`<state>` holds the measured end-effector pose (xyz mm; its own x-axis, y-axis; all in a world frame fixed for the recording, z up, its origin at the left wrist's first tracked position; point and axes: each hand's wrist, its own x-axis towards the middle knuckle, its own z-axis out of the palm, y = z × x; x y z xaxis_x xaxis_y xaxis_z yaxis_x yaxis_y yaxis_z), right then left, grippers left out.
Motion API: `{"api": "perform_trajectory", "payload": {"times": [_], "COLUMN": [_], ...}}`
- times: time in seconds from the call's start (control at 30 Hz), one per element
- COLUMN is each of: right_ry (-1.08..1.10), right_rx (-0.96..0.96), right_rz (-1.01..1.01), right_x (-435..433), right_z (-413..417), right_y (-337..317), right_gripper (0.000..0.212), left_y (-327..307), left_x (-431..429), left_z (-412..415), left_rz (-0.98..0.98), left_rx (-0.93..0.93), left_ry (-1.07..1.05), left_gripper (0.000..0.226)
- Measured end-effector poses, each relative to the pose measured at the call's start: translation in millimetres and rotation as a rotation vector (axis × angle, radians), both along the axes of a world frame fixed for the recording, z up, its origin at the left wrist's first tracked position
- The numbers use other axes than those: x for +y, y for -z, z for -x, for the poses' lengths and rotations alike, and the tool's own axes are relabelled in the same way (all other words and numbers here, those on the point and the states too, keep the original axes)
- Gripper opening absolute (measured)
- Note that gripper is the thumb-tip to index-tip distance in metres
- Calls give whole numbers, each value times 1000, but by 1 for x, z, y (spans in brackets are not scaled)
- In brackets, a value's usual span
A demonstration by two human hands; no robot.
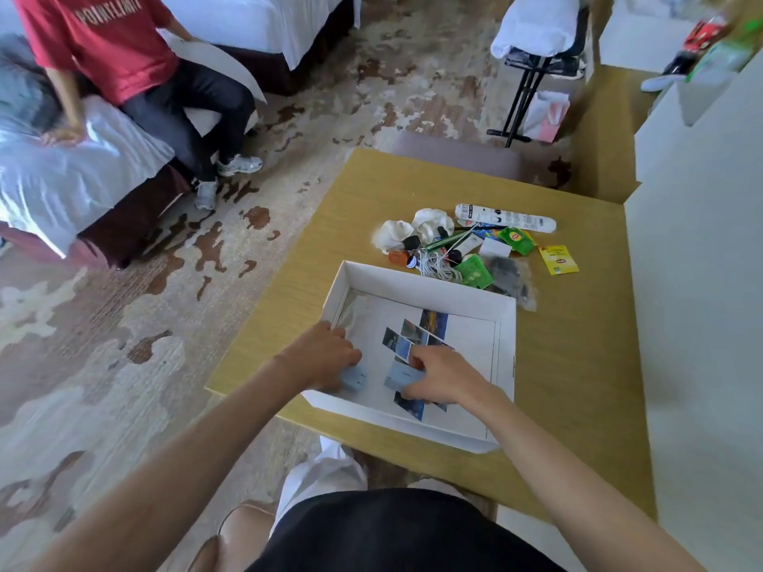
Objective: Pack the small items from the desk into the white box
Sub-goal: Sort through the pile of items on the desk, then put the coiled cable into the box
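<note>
Head view: both hands down inside the white box (425,284), small items waiting in a pile behind it.

Head view again, in detail: the left hand (328,357) rests curled at the box's left wall, fingers bent over a pale blue card (356,379) on the floor of the box; whether it pinches the card I cannot tell. The right hand (437,375) is loosely closed, fingertips pressing a grey-blue card (402,375) onto a printed sheet (466,344) that lines the bottom. Laying these flat and pushed to 1 side would, I judge, leave room for bulkier things. The box holds only the sheet and the 2 cards. Just beyond its far wall, on the desk (371,192), lie a white tube (505,218), a coiled white cable (437,264), green sachets (475,272) and a yellow tea sachet (558,260), none packed yet.
</note>
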<state>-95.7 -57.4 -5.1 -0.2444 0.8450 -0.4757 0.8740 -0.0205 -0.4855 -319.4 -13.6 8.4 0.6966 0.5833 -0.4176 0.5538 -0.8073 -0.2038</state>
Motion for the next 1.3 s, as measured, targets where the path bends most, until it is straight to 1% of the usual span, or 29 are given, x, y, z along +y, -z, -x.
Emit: {"api": "perform_trajectory", "payload": {"times": [0.07, 0.2, 0.23, 0.33, 0.47, 0.57, 0.67, 0.77, 0.87, 0.97, 1.07, 1.13, 1.2, 1.3], "right_ry": [-22, -50, -60, -86, -65, -107, -152, -168, -177, -48, 108, 181, 257, 352], "right_rx": [3, 47, 67, 112, 197, 206, 211, 233, 241, 298, 346, 377, 421, 425], "right_rz": [11, 44, 60, 82, 80, 73, 87, 134, 148, 72, -44, -119, -192, -296], "right_x": [-1, -3, -4, -5, -8, -11, -9, -5, -1, 4, 11, 19, 30, 50], "right_z": [6, 17, 19, 22, 26, 31, 32, 30, 23, 8, -12, -24, -34, -46], "right_y": [1, 9, 10, 12, 14, 15, 14, 12, 10, 6, -3, -9, -14, -22], "right_gripper": [33, 30, 33, 38, 30, 31, 34, 36, 39, 33, 20, 16, 15, 15], "left_y": [0, 0, -1, -3, -5, -9, -10, -9, -10, -12, -15, -19, -23, -28], "left_x": [1, 0, -1, -1, -3, -2, -1, 1, 3, 10, 23, 35, 49, 77], "left_z": [0, 0, 0, 0, -2, -4, -4, -6, -7, -6, -15, -27, -38, -51], "left_rz": [35, 91, 105, 131, 182, 220, 227, 235, 255, 242, 196, 182, 168, 144], "left_rx": [24, 54, 62, 73, 105, 114, 77, -26, -271, -540, -727, -836, -894, -874], "left_ry": [-6, -20, -26, -43, -83, -110, -128, -179, -268, -291, -332, -355, -353, -299], "left_gripper": [35, 35, 35, 30, 16, 16, 16, 21, 24, 27, 26, 24, 23, 25]}}
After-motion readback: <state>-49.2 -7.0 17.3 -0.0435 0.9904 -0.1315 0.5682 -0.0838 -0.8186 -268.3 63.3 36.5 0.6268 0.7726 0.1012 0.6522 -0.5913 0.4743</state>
